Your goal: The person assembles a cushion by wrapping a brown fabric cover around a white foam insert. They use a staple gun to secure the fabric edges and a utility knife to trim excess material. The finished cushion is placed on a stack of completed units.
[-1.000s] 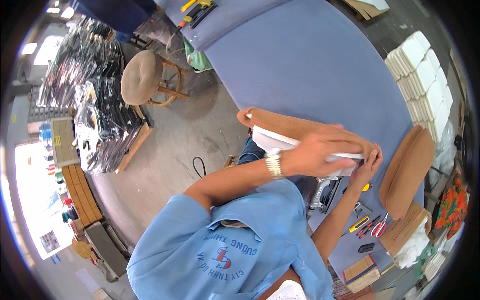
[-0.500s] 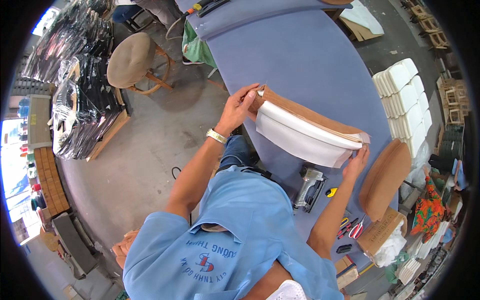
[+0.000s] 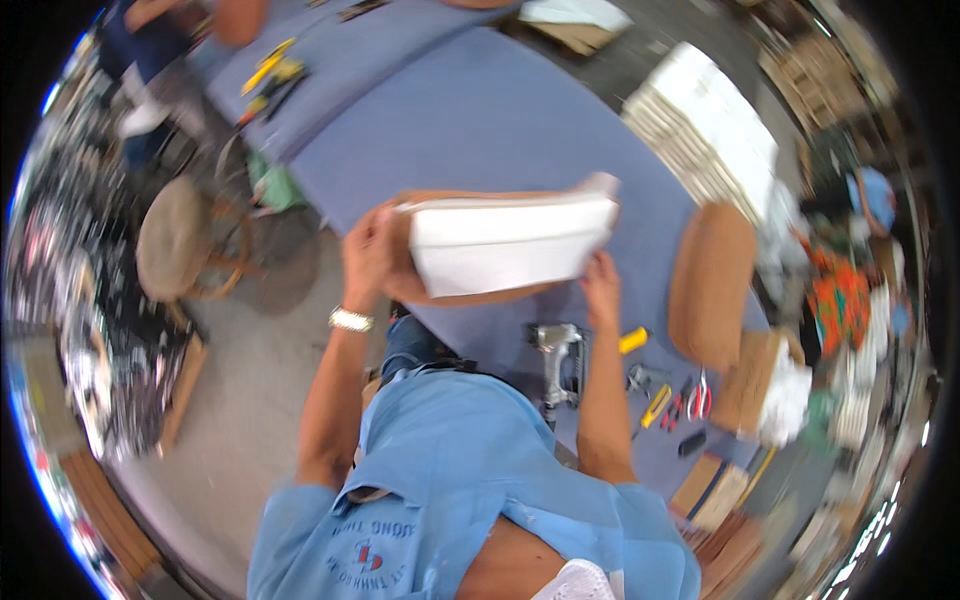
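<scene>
Above the blue-topped table I hold a curved padded panel with brown covering (image 3: 400, 272); it looks like a chair backrest. A white fabric strip (image 3: 510, 245) lies along the side facing me, and its outline is smeared by motion. My left hand (image 3: 368, 255) is closed round the panel's left end. At the lower right corner my right hand (image 3: 601, 290) pinches the edge, its fingertips partly blurred. Just below, near my right forearm, a metal staple gun (image 3: 558, 365) lies on the table (image 3: 480, 120).
A second brown pad (image 3: 712, 285) stands at the right, beside a cardboard box (image 3: 750, 385). Nearer lie a yellow-handled screwdriver (image 3: 656, 406) and red-handled scissors (image 3: 700, 400). White stacked pads (image 3: 700, 130) stand beyond the table; a round stool (image 3: 172, 240) is left. Another person (image 3: 165, 50) is at far left.
The panel has swung from a slant to nearly level, with its white fabric turned more toward me. Both hands keep hold of it. The whole view has shifted, showing more tools.
</scene>
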`<state>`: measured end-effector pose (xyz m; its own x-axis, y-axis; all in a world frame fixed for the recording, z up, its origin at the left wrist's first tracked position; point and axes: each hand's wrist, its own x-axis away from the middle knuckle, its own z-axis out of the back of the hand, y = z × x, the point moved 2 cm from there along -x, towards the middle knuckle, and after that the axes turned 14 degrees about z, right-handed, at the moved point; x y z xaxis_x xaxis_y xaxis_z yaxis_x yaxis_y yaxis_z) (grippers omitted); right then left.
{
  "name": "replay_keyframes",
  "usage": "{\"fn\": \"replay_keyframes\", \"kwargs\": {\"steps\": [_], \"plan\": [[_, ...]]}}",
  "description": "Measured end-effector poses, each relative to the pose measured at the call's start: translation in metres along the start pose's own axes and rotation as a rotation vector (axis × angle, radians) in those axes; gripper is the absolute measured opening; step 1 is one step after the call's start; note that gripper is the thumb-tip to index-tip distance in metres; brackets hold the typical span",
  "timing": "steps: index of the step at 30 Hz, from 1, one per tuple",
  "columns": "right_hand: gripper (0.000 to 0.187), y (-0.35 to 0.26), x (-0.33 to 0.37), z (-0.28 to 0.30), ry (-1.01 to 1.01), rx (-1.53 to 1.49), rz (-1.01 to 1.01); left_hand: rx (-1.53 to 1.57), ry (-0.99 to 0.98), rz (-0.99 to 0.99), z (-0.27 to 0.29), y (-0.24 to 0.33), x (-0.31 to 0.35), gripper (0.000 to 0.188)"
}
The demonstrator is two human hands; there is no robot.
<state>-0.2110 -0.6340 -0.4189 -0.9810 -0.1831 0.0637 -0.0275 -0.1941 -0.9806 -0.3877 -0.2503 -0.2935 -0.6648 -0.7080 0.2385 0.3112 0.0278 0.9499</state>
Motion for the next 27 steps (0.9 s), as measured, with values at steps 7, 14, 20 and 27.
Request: {"fn": "replay_keyframes", "kwargs": {"steps": [7,14,20,27], "plan": [[0.044,-0.025,0.02,-0.016,0.097,-0.062,-0.043,0.258,-0.123,0.083,0.011,-0.062,-0.008,0.046],[0.042,-0.008,0.02,-0.004,0.179,-0.216,-0.113,-0.091,-0.238,-0.124,0.005,-0.012,0.013,0.05],[0.042,0.027,0.009,0.008,0.293,-0.284,-0.125,-0.168,-0.198,-0.298,-0.03,0.067,0.035,0.053],[0.048,0.037,0.023,0.01,0.243,-0.38,-0.117,-0.372,-0.468,-0.684,-0.052,0.102,0.041,0.076]]}}
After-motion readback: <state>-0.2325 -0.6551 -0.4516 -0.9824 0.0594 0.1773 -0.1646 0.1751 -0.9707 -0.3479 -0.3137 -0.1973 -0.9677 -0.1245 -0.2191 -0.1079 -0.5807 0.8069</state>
